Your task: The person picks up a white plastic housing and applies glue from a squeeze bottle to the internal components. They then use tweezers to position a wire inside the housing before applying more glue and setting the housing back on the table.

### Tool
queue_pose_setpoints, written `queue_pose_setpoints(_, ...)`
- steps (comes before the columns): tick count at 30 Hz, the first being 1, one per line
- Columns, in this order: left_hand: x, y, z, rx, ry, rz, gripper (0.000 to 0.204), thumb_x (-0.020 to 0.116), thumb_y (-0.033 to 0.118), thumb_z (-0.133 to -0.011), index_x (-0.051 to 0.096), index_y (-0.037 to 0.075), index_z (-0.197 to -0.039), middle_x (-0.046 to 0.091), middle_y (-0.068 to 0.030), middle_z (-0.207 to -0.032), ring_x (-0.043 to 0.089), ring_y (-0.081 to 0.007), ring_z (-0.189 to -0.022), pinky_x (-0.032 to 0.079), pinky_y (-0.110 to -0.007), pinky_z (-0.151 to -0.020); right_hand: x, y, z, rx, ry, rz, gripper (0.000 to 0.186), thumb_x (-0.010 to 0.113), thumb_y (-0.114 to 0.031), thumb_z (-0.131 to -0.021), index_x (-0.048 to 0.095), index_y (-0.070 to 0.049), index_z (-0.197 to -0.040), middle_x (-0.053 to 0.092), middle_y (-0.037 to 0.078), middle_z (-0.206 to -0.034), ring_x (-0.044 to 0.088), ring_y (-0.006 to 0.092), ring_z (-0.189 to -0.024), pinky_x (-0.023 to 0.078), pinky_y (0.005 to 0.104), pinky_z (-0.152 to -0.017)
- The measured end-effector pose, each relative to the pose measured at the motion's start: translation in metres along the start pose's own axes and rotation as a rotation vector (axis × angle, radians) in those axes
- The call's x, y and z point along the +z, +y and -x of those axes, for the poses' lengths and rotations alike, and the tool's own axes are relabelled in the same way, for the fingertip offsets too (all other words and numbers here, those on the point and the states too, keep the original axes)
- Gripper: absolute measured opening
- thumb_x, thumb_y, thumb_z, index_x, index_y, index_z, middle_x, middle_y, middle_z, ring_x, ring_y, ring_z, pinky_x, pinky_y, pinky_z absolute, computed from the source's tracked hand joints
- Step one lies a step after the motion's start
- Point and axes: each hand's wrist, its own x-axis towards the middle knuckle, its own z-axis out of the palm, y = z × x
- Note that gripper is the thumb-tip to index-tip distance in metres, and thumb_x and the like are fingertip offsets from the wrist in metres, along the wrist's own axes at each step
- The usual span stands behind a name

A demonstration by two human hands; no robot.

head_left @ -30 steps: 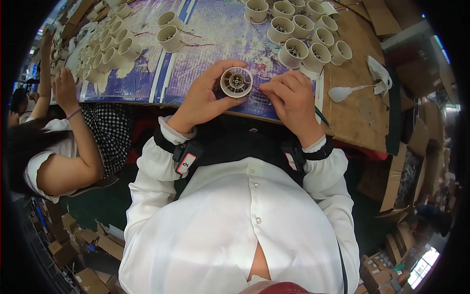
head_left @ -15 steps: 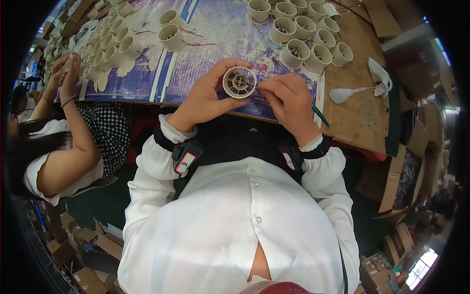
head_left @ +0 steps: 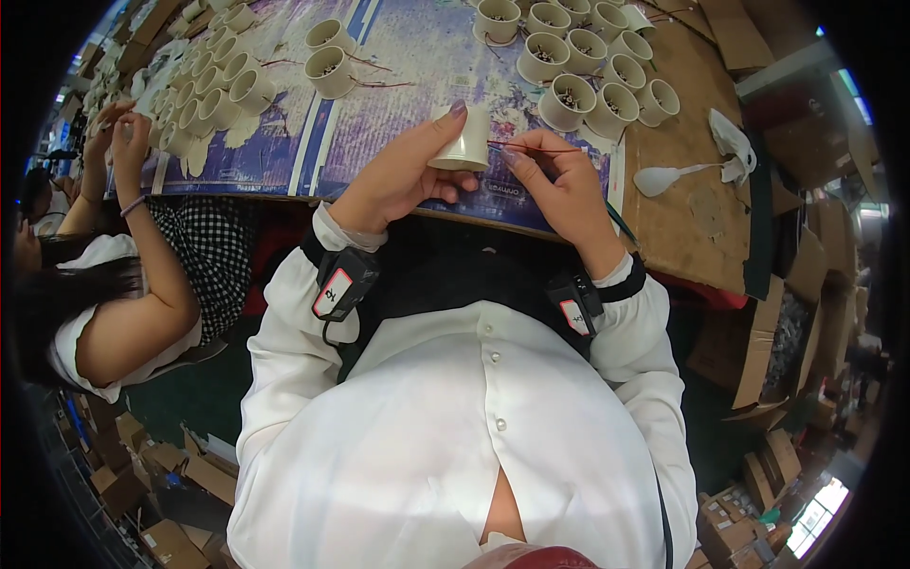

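My left hand [head_left: 403, 171] is closed around a white plastic cup-shaped housing [head_left: 467, 142] above the table's near edge. The housing lies tilted, its smooth outer wall showing and its inside hidden from me. A thin dark red wire [head_left: 548, 150] comes out on its right side. My right hand [head_left: 561, 188] pinches this wire between thumb and forefinger, close to the housing. Black devices on straps [head_left: 343, 283] sit at both my wrists.
White housings with metal parts inside [head_left: 566, 102] stand at the back right. Two more with red wires [head_left: 329, 73] are back left, beyond them a large group [head_left: 210, 109]. A white spoon [head_left: 664, 178] lies right. A co-worker [head_left: 142, 284] sits at my left.
My left hand has turned the housing over, from its open end facing me to its outer wall showing. The red wire between my right fingers now stretches out to the right.
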Motion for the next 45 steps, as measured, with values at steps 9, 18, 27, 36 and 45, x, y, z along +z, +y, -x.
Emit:
queue_pose_setpoints(9,-0.01,0.0,-0.001,-0.101,-0.094,0.207,0.045,0.054,0.051,-0.1,0.06,0.011,-0.119,0.067,-0.0043,-0.098,0.062,-0.0113,-0.075,0.043,-0.022,-0.054,0.001,-0.005,0.001,0.015,0.024,0.024,0.015,0.067,-0.012,-0.096,0.065,-0.001,-0.107,0.067,0.0,-0.095,0.061,0.0068,-0.087,0.048,0.023,-0.08)
queue_pose_setpoints(18,-0.006,-0.004,0.002,0.012,-0.037,0.227,0.038,0.066,0.032,-0.097,0.057,0.008,-0.126,0.065,-0.0048,-0.111,0.063,-0.0147,-0.094,0.05,-0.026,-0.074,0.001,-0.009,0.003,-0.015,0.038,0.045,0.011,0.068,-0.009,-0.094,0.066,-0.003,-0.104,0.067,-0.001,-0.094,0.061,0.0065,-0.085,0.049,0.0234,-0.079)
queue_pose_setpoints(27,0.007,-0.009,0.017,0.603,-0.02,-0.374,0.066,0.079,0.005,-0.082,0.048,0.005,-0.141,0.057,-0.0087,-0.133,0.055,-0.0203,-0.124,0.045,-0.033,-0.104,0.005,-0.016,0.01,-0.278,0.107,0.212,0.018,0.069,0.004,-0.087,0.066,-0.002,-0.103,0.064,0.005,-0.09,0.062,0.0157,-0.084,0.048,0.0267,-0.077)
queue_pose_setpoints(36,0.011,-0.003,0.017,0.742,-0.063,-0.666,0.069,0.082,0.0,-0.074,0.052,0.006,-0.136,0.054,-0.0092,-0.136,0.054,-0.0202,-0.124,0.044,-0.033,-0.105,0.011,-0.003,0.012,-0.341,0.142,0.145,0.016,0.068,0.006,-0.087,0.064,-0.001,-0.1,0.062,0.006,-0.093,0.06,0.0169,-0.085,0.047,0.0261,-0.078)
queue_pose_setpoints(45,0.005,-0.01,0.013,0.743,-0.114,-0.642,0.069,0.081,0.0,-0.075,0.05,0.006,-0.137,0.053,-0.0081,-0.135,0.053,-0.0195,-0.125,0.042,-0.033,-0.107,0.01,0.005,0.014,-0.018,0.062,0.011,0.012,0.067,0.002,-0.089,0.063,-0.001,-0.1,0.061,0.001,-0.093,0.056,0.0099,-0.085,0.046,0.0242,-0.077)
